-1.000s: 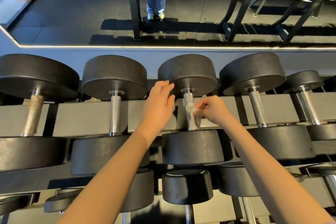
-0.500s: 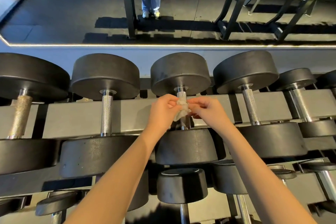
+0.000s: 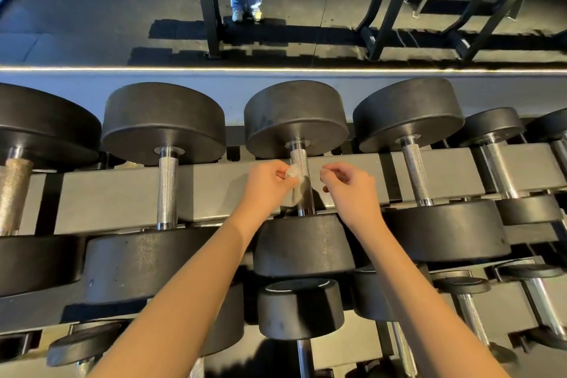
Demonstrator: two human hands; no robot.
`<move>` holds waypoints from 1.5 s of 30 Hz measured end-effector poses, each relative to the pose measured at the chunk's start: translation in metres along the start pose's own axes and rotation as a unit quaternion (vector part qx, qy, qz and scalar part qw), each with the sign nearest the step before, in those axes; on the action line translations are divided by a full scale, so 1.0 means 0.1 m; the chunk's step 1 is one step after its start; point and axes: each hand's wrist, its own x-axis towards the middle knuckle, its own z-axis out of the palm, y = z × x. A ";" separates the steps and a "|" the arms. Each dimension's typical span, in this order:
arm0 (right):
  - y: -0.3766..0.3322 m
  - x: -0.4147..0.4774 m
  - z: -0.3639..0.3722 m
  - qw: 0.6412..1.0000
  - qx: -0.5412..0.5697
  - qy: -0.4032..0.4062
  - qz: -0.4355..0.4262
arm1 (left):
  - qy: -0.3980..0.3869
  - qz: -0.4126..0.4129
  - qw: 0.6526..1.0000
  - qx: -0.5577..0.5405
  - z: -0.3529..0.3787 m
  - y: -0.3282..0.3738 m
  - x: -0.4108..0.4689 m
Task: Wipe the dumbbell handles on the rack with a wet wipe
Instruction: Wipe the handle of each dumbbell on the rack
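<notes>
Nearest us, the round black rubber dumbbell head (image 3: 303, 242). Just beyond it, our left hand (image 3: 265, 186) pinches the crumpled white wet wipe (image 3: 292, 173), draped against the left side of the knurled steel handle (image 3: 299, 163). Our right hand (image 3: 352, 190) hovers just right of it, fingers loosely curled, empty. The handle runs straight away from us, with room over the grey rack rail (image 3: 214, 184) either side.

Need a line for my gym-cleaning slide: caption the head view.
Left hand holds a wet wipe against a dumbbell handle on the rack; right hand hovers empty beside it.
</notes>
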 end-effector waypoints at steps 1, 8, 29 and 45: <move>0.00 0.00 0.00 1.000 0.000 0.000 0.000 | -0.019 -0.005 1.000 0.006 -0.01 -0.01 -0.03; -0.03 -0.04 -0.01 1.000 0.024 0.017 0.005 | 0.083 0.010 0.996 0.023 0.00 0.18 0.11; -0.01 -0.09 -0.01 0.997 -0.015 0.073 0.006 | 0.024 -0.006 0.997 0.074 -0.05 0.23 0.04; 0.14 -0.40 -0.07 0.992 -0.076 0.095 -0.042 | -0.082 0.044 0.979 0.181 -0.03 0.31 -0.19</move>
